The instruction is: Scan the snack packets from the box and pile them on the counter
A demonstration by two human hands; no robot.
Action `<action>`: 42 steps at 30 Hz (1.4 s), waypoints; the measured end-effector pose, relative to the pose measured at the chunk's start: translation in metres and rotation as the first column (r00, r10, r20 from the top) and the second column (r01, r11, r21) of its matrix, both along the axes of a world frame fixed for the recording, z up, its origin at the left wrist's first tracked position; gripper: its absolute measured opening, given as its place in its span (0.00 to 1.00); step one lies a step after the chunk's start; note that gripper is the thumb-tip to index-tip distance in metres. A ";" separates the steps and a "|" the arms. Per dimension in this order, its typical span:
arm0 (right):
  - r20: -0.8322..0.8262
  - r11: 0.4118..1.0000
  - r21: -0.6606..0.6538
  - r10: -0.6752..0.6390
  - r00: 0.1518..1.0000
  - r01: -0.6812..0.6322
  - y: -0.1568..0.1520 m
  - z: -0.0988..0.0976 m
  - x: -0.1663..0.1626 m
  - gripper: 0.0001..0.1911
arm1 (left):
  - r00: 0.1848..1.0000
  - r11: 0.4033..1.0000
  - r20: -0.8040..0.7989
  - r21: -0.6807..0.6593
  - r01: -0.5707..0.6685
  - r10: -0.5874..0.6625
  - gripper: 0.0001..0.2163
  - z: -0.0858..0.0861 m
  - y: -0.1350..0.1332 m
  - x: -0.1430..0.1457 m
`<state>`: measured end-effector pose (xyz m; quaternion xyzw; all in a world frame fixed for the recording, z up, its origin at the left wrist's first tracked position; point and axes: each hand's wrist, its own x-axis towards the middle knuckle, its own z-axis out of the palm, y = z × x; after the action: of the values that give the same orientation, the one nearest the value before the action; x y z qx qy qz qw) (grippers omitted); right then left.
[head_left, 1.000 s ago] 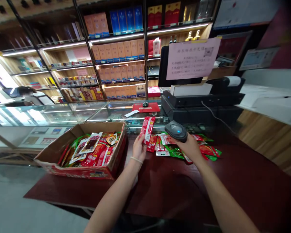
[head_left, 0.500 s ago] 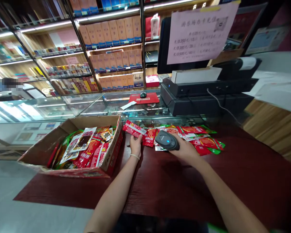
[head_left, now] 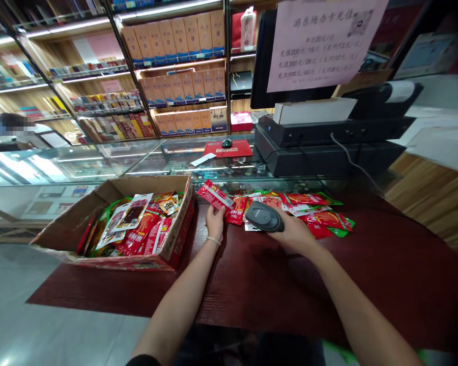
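Observation:
My left hand [head_left: 215,222] pinches a red snack packet [head_left: 215,195], held tilted over the dark red counter [head_left: 275,274]. My right hand [head_left: 294,235] grips a black barcode scanner [head_left: 264,217], its head turned left toward the packet. Just behind both hands lies a loose pile of red and green snack packets [head_left: 309,211] on the counter. To the left stands an open cardboard box [head_left: 80,230] filled with several more packets.
A black till with a monitor [head_left: 320,147] and a pink paper notice [head_left: 324,43] stands behind the pile. A glass display case [head_left: 99,165] runs left, with stocked shelves behind. A person sits at far left [head_left: 11,129]. A red mouse pad with mouse [head_left: 227,147] lies on the glass.
The packet, upright a second ago, now lies tilted to the left in my left hand. My right hand has brought the scanner down and left, closer to the packet.

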<state>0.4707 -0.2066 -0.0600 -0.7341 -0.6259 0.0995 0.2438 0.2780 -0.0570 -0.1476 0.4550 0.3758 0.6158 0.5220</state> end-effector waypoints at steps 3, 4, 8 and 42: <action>-0.097 0.996 0.083 -0.036 0.995 0.044 0.002 -0.005 0.011 0.35 | 0.989 0.994 -0.138 0.105 -0.031 0.045 0.09 0.009 -0.002 -0.007; -0.132 0.992 0.109 -0.047 0.990 0.061 0.002 -0.006 0.015 0.35 | 0.979 0.989 -0.194 0.141 -0.041 0.068 0.11 0.012 -0.002 -0.011; -0.227 0.974 0.189 -0.078 0.971 0.122 0.003 -0.008 0.028 0.33 | 0.883 0.969 -0.431 0.229 -0.092 0.186 0.14 0.021 -0.001 -0.024; -0.241 0.927 0.354 0.221 0.945 -0.127 0.054 0.073 -0.127 0.18 | 0.723 0.874 -0.574 0.478 -0.084 0.384 0.08 0.177 0.006 -0.249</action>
<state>0.3434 -0.1523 0.0132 -0.6019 -0.6566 0.1150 0.4398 0.0294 -0.0511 0.0293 0.6891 0.4482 0.5457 0.1626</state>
